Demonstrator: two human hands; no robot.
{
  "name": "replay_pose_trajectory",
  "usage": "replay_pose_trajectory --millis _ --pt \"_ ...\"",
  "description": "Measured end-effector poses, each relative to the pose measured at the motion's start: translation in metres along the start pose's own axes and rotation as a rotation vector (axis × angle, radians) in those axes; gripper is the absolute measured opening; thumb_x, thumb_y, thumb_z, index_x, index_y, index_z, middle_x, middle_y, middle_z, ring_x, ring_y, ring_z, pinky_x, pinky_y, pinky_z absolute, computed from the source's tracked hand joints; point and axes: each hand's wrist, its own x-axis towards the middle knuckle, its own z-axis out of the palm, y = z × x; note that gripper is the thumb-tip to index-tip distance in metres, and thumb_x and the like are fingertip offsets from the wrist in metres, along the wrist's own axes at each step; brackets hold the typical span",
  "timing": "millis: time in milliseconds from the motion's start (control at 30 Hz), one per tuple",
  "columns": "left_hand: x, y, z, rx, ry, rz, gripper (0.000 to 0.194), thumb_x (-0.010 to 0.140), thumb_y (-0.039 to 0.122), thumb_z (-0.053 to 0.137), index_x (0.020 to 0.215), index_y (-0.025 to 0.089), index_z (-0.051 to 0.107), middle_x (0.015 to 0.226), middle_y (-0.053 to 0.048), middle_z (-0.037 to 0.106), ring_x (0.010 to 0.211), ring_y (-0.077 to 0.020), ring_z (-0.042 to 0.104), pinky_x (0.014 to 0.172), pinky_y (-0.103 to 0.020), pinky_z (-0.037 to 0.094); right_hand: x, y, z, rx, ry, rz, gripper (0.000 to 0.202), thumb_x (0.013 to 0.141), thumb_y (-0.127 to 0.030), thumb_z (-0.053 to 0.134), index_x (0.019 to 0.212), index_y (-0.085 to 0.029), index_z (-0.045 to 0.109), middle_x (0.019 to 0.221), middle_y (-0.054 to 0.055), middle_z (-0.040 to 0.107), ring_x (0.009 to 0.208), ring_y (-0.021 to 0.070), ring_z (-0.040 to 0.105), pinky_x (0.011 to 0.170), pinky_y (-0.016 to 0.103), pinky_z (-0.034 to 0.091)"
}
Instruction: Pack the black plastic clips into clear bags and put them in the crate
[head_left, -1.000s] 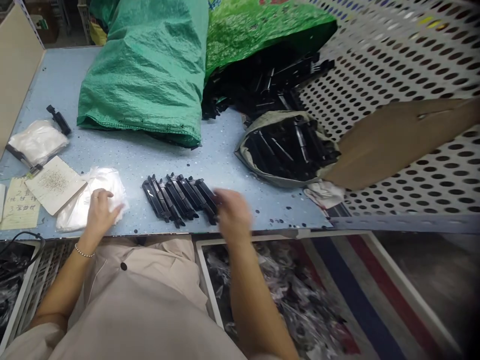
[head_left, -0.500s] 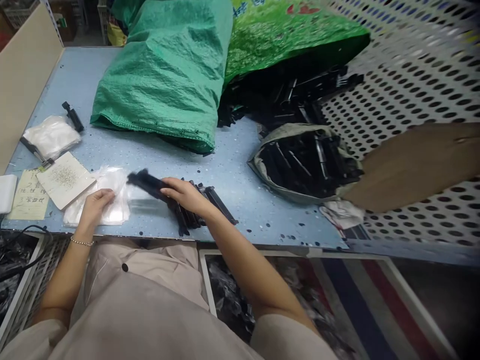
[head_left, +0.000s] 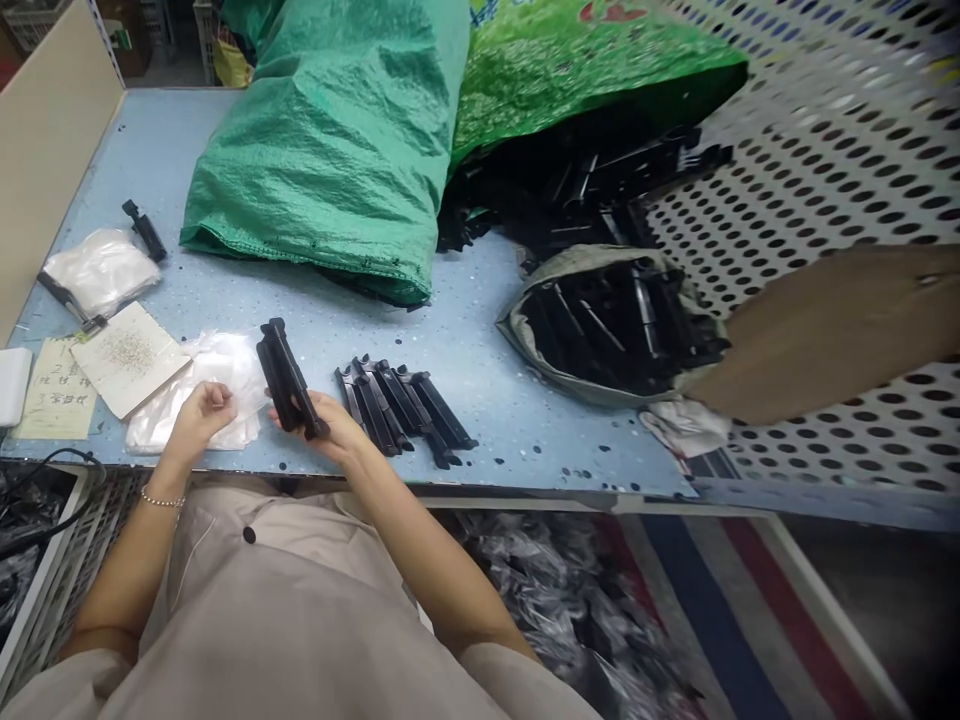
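My right hand [head_left: 334, 425] is closed round the lower end of a pair of long black plastic parts [head_left: 285, 375], held tilted above the table with their far ends up. To their left, my left hand [head_left: 201, 420] pinches the edge of a clear plastic bag [head_left: 244, 375] with thumb and fingers. Under that hand lies a flat stack of clear bags [head_left: 157, 425]. Several more black plastic parts [head_left: 405, 410] rest side by side in a slanting row to the right of my right hand.
Behind stand a green woven sack [head_left: 322, 170] and a bright green sack [head_left: 585, 80] spilling black parts. An open grey-green bag [head_left: 517, 330] of black parts sits at right, by a perforated metal panel [head_left: 862, 200]. At left are a white tile [head_left: 131, 355], a handwritten note [head_left: 56, 400] and bagged plastic [head_left: 105, 270].
My right hand has moved left and down from the row with the black parts, turning them more upright beside the bags. My left hand has shifted slightly right, still pinching the plastic.
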Motion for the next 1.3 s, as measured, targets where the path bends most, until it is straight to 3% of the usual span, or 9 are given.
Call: replay_pose_trajectory --millis 200,300,433,567,700,867,1000,1133,1300 --pt "0.018 0.023 0.022 0.537 0.052 0.268 0.010 0.085 0.017 0.055 0.093 0.021 0.052 0.091 -0.004 0.064 0.085 -0.0173 0.063 0.079 -0.031 0.050 -0.017 0.001 -0.005 -0.027 0.069 -0.061 0.038 0.066 -0.038 0.088 0.091 -0.014 0.073 0.104 0.012 0.077 0.080 0.0198 0.074 0.073 0.029 0.062" --pt "0.020 0.031 0.018 0.723 -0.031 0.495 0.022 0.087 0.007 0.042 0.096 0.021 0.057 0.107 -0.008 0.068 0.092 -0.0184 0.065 0.077 -0.030 0.050 -0.032 -0.009 -0.009 -0.070 0.185 -0.168 0.036 0.067 -0.041 0.087 0.087 -0.015 0.071 0.085 0.009 0.077 0.076 0.0204 0.074 0.070 0.029 0.061" --pt "0.015 0.032 0.020 0.862 0.006 0.479 0.016 0.091 0.018 0.050 0.103 0.019 0.060 0.089 -0.006 0.070 0.074 -0.0177 0.065 0.064 -0.027 0.045 -0.066 -0.013 -0.005 -0.095 0.132 -0.090 0.043 0.069 -0.049 0.085 0.091 -0.016 0.070 0.075 0.006 0.074 0.062 0.0181 0.070 0.050 0.025 0.055" --pt "0.015 0.025 0.034 0.726 0.096 0.327 0.006 0.089 0.025 0.057 0.087 0.021 0.061 0.075 -0.002 0.065 0.069 -0.0166 0.061 0.066 -0.028 0.045 -0.090 -0.001 -0.002 -0.142 0.055 0.074 0.037 0.067 -0.045 0.086 0.074 -0.016 0.065 0.061 0.003 0.068 0.048 0.0145 0.062 0.042 0.023 0.048" --pt "0.014 0.020 0.044 0.326 0.012 0.160 0.006 0.082 0.023 0.062 0.082 0.021 0.057 0.081 -0.001 0.066 0.073 -0.0150 0.062 0.070 -0.027 0.049 -0.088 0.000 -0.016 -0.121 0.275 -0.097 0.037 0.064 -0.043 0.088 0.070 -0.018 0.061 0.059 0.000 0.066 0.047 0.0118 0.058 0.041 0.021 0.047" --pt "0.014 0.027 0.062 0.291 -0.149 0.267 0.009 0.081 0.016 0.060 0.088 0.021 0.057 0.087 -0.002 0.066 0.076 -0.0141 0.061 0.071 -0.027 0.048 -0.090 -0.025 -0.030 -0.062 0.444 -0.315 0.043 0.055 -0.045 0.092 0.075 -0.018 0.065 0.067 0.002 0.069 0.053 0.0131 0.060 0.041 0.021 0.047" --pt "0.025 0.038 0.090 0.462 -0.093 0.342 0.014 0.081 0.010 0.055 0.089 0.020 0.061 0.084 -0.002 0.065 0.074 -0.0149 0.060 0.072 -0.029 0.047 -0.135 -0.033 -0.017 -0.046 0.346 -0.297 0.047 0.056 -0.052 0.089 0.080 -0.019 0.067 0.064 0.002 0.066 0.051 0.0152 0.059 0.040 0.025 0.048" --pt "0.035 0.045 0.120 0.403 -0.118 0.370 0.008 0.082 0.012 0.056 0.083 0.019 0.061 0.081 -0.002 0.064 0.074 -0.0148 0.059 0.070 -0.028 0.046 -0.177 -0.012 0.004 -0.074 0.143 -0.020 0.044 0.062 -0.053 0.086 0.076 -0.019 0.062 0.061 0.004 0.065 0.049 0.0172 0.060 0.039 0.026 0.046" --pt "0.026 0.038 0.141 0.229 -0.124 0.338 0.007 0.088 0.025 0.063 0.084 0.019 0.060 0.075 0.001 0.064 0.067 -0.0119 0.059 0.064 -0.024 0.047 -0.162 0.015 0.006 0.015 0.300 -0.140 0.039 0.067 -0.039 0.086 0.071 -0.019 0.053 0.062 0.000 0.062 0.050 0.0119 0.059 0.040 0.019 0.043"
